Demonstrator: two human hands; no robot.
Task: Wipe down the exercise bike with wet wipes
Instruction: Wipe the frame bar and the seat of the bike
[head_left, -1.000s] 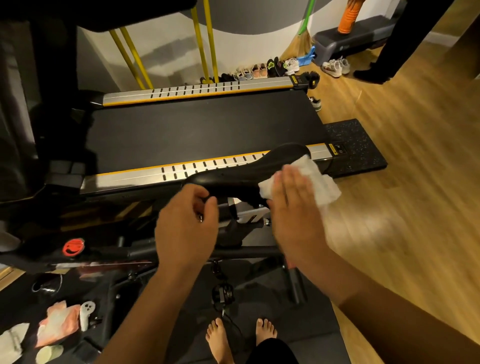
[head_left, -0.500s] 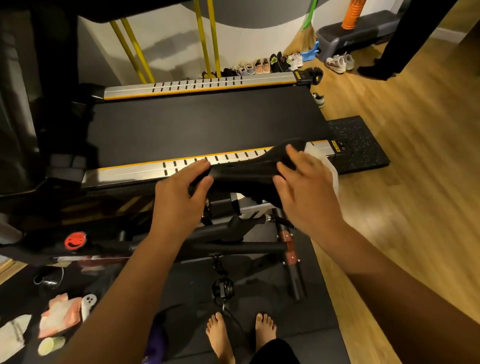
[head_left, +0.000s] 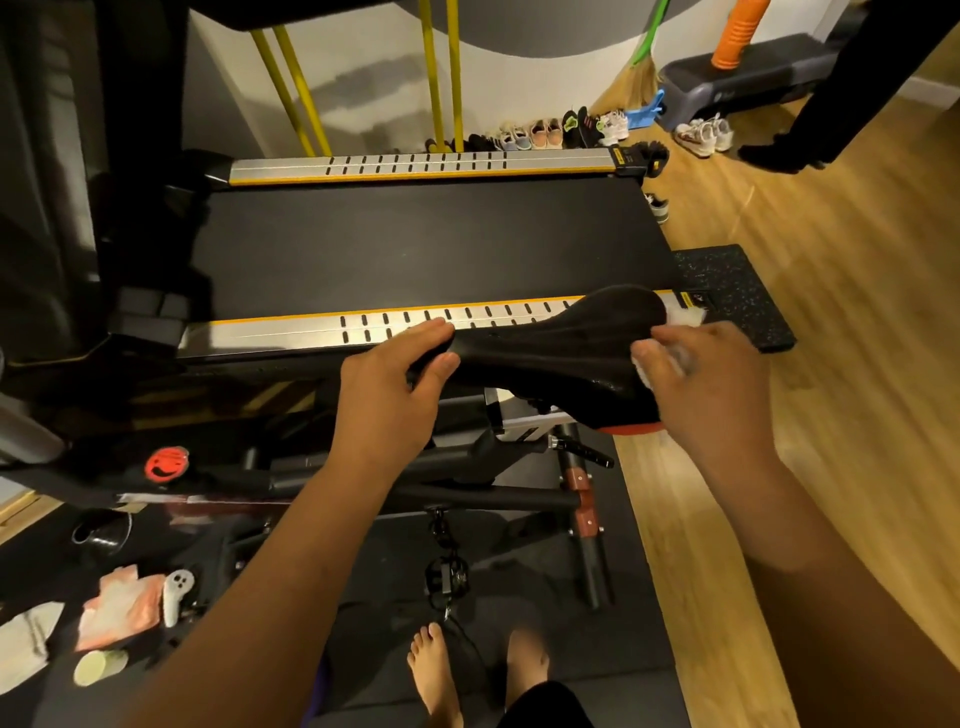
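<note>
Left hand: centre of the frame, clamped on the narrow nose of the saddle – fingers over the top, thumb on the near side.
Right hand: right of centre, at the saddle's wide rear end, fingers curled round a wet wipe and pressing it against the saddle edge.
Wet wipe: white and blurred; a corner shows above the knuckles, more between the fingers.
Saddle: black, lying across mid-frame, nose to the left, red trim under its rear.
Exercise bike: black frame with red-brown brackets, below the saddle, standing on a dark mat.
Treadmill: just behind the saddle – black belt between two silver rails edged in yellow.
Lower left: a pink packet, a white controller and a pale cloth on the mat.
Bottom centre: the person's bare feet.
Upper centre: a row of shoes along the wall.
Upper right: wooden floor, a grey step platform, and another person's dark-clad leg.
</note>
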